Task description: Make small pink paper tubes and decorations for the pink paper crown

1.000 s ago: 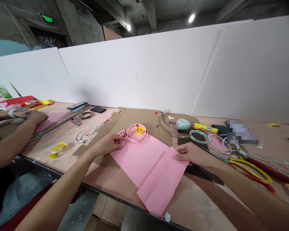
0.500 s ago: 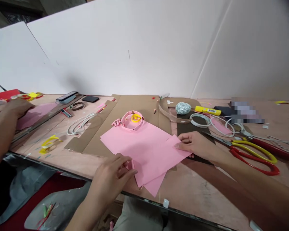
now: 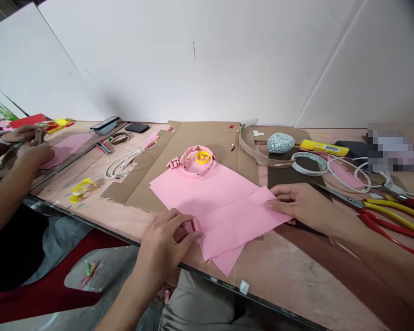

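Observation:
Between my hands lies pink paper (image 3: 234, 220), with one sheet resting on another. My right hand (image 3: 295, 202) pinches the upper sheet at its right corner, thumb on top. At the left edge, my left hand (image 3: 172, 234) pinches a small pink paper roll (image 3: 195, 225) between thumb and fingers. Just beyond the sheets sits a pink paper ring (image 3: 188, 173) with a yellow paper coil (image 3: 203, 157) inside it. Several small pink rolls (image 3: 173, 163) lie beside the ring. Brown cardboard (image 3: 224, 138) is under part of the paper.
Scissors (image 3: 382, 214), a roll of tape (image 3: 309, 164), a yellow glue stick (image 3: 324, 147) and a speckled stone-like object (image 3: 280, 143) lie to the right. White cable (image 3: 124, 163) and a yellow strip (image 3: 83, 188) are on the left. A co-worker's hands (image 3: 34, 147) work at far left.
The view has shifted, so the table things sit further right. My hands keep their grips on the pink paper and roll. The co-worker's hands have come up, holding something brown.

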The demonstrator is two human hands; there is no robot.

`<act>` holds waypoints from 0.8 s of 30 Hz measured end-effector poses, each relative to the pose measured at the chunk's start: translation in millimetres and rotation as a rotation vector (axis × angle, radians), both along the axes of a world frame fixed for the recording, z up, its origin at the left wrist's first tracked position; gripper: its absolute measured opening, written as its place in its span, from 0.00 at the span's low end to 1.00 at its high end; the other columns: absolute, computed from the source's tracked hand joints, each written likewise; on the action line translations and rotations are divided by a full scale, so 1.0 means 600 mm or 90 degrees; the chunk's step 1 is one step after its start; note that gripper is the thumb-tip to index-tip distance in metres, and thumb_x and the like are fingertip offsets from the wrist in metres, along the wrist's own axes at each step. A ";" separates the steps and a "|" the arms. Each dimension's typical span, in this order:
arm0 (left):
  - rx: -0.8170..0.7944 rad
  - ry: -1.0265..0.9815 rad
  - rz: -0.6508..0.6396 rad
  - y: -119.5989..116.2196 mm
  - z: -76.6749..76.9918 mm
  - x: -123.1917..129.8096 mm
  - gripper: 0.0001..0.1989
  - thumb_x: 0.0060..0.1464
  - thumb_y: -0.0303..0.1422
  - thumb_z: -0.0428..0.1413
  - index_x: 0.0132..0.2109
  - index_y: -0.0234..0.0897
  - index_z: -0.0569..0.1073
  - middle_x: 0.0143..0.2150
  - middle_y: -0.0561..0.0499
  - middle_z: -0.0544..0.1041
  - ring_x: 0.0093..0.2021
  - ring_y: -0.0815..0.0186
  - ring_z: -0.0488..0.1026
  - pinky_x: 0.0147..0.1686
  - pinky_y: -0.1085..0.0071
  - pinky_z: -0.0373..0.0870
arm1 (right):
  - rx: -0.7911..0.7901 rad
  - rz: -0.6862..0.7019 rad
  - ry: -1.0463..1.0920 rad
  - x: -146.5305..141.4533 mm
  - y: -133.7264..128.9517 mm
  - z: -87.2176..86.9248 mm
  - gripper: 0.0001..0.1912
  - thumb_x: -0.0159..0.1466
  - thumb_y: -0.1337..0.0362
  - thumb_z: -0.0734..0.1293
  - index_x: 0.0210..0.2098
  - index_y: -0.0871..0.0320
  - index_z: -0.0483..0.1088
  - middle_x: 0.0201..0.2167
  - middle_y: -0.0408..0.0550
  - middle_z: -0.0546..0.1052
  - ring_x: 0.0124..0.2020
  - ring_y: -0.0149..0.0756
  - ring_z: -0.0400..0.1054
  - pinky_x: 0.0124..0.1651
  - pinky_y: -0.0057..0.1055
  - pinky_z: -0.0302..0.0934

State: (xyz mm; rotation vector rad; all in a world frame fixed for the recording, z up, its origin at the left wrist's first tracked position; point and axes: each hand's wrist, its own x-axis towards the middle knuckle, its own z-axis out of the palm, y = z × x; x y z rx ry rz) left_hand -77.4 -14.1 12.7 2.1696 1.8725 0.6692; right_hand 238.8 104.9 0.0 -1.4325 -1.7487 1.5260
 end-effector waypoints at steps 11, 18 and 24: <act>0.008 -0.006 0.008 0.004 -0.004 -0.001 0.10 0.53 0.39 0.66 0.42 0.41 0.80 0.37 0.51 0.79 0.37 0.60 0.75 0.39 0.65 0.65 | 0.001 0.000 0.021 -0.007 -0.001 0.004 0.16 0.56 0.52 0.72 0.36 0.59 0.78 0.25 0.45 0.76 0.20 0.27 0.58 0.20 0.24 0.51; 0.002 0.037 0.033 0.004 0.001 0.002 0.09 0.54 0.39 0.65 0.42 0.44 0.80 0.37 0.52 0.80 0.38 0.60 0.76 0.41 0.63 0.63 | 0.023 0.005 0.012 -0.007 -0.003 0.007 0.15 0.57 0.53 0.72 0.36 0.59 0.77 0.25 0.45 0.75 0.21 0.28 0.60 0.21 0.24 0.52; -0.007 0.062 0.044 0.004 0.002 0.008 0.09 0.56 0.41 0.63 0.44 0.46 0.80 0.38 0.52 0.80 0.40 0.58 0.76 0.43 0.61 0.63 | 0.018 0.006 0.021 -0.010 -0.004 0.010 0.16 0.57 0.53 0.71 0.36 0.60 0.77 0.24 0.44 0.74 0.20 0.28 0.58 0.21 0.25 0.51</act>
